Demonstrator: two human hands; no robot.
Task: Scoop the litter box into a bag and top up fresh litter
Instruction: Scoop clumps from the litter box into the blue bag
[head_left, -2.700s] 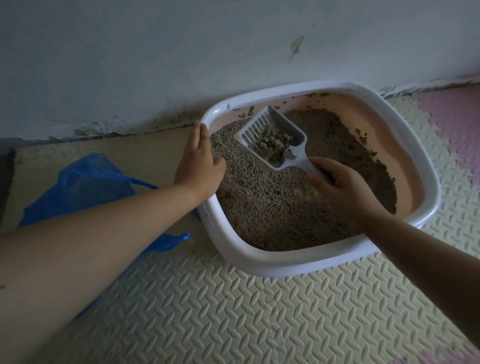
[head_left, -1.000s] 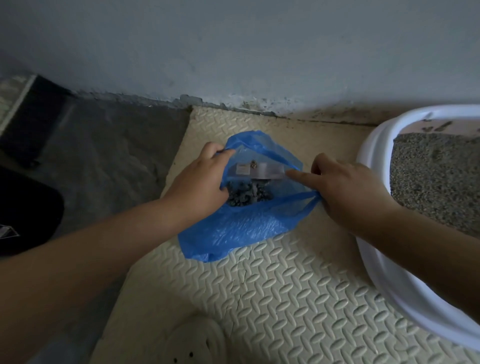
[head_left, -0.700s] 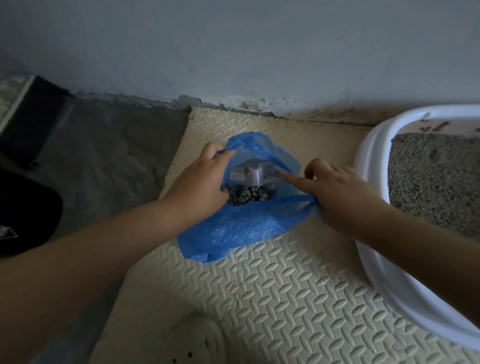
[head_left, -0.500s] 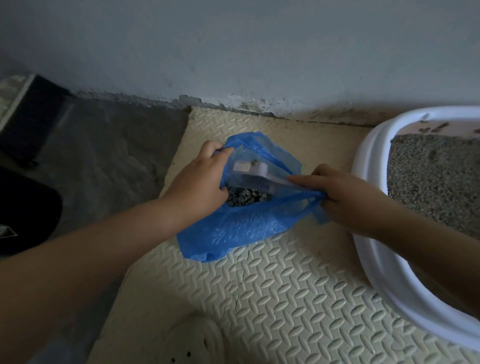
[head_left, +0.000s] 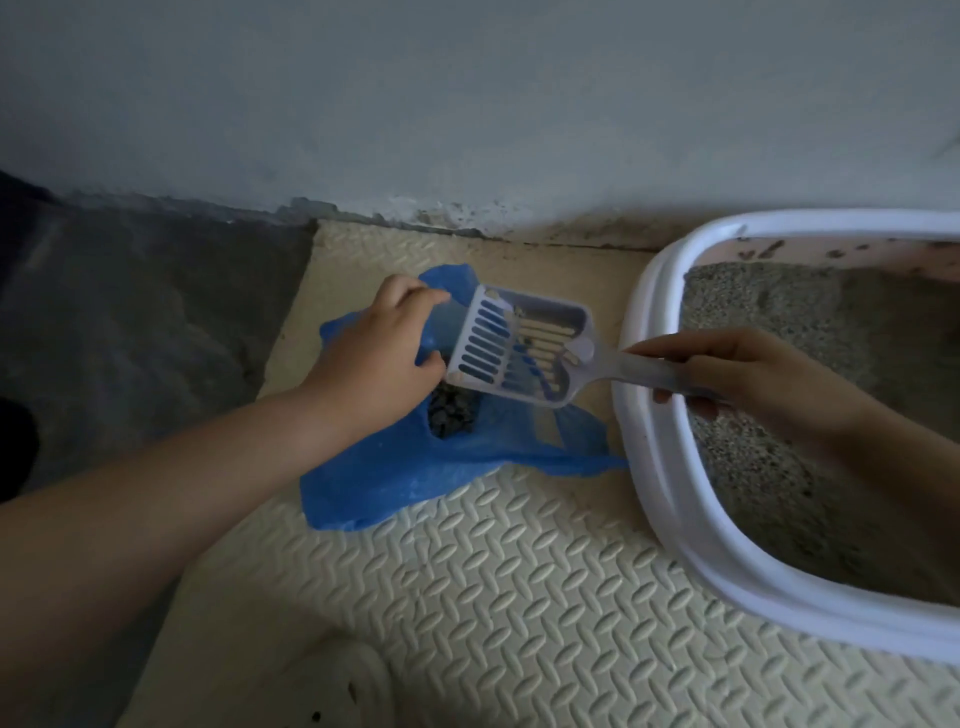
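A blue plastic bag (head_left: 415, 478) lies on the cream foam mat, its mouth held open by my left hand (head_left: 374, 358), which grips the bag's upper edge. Dark clumps of used litter (head_left: 451, 415) show inside the opening. My right hand (head_left: 737, 374) holds the handle of a pale slotted scoop (head_left: 514, 348). The scoop hangs just above the bag's mouth and is nearly bare, with a few crumbs stuck to it. The white-rimmed litter box (head_left: 654, 415) with grey litter (head_left: 810, 332) sits at the right.
A grey wall with a flaking base runs along the back. Dark bare floor (head_left: 130, 332) lies left of the foam mat (head_left: 519, 597). A pale perforated shoe (head_left: 337, 691) sits at the bottom edge. A dark object is at the far left edge.
The scoop was carried from the litter box, tipped inside the bag, and has now come up out of the bag. My left hand left the box rim and took the bag's edge.
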